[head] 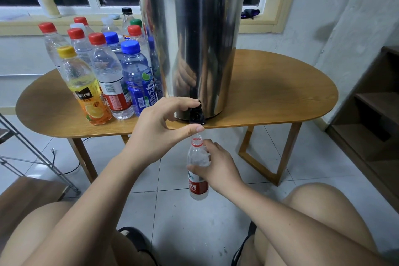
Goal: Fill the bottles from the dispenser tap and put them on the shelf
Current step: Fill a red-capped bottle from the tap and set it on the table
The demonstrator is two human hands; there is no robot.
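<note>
Now the left hand (159,127) pinches the tap (196,114) of the steel dispenser (190,39) while the right hand (218,168) grips an uncapped, seemingly near-empty bottle (197,168) under it, so filling looks barely begun, with capped bottles (108,67) waiting on the table (269,97) and the shelf (371,114) bare.

Silver steel, warm wood, bright caps.
Mirror-silver steel dispenser drum (190,39) with black tap (196,114); honey-brown wood-grain table (269,93); clear uncapped bottle with red-and-white label (198,179); far left, orange juice bottle with yellow cap (86,93), translucent blue bottle with blue cap (138,80), red-capped clear bottles (108,71); pale grey floor tiles (194,222).
</note>
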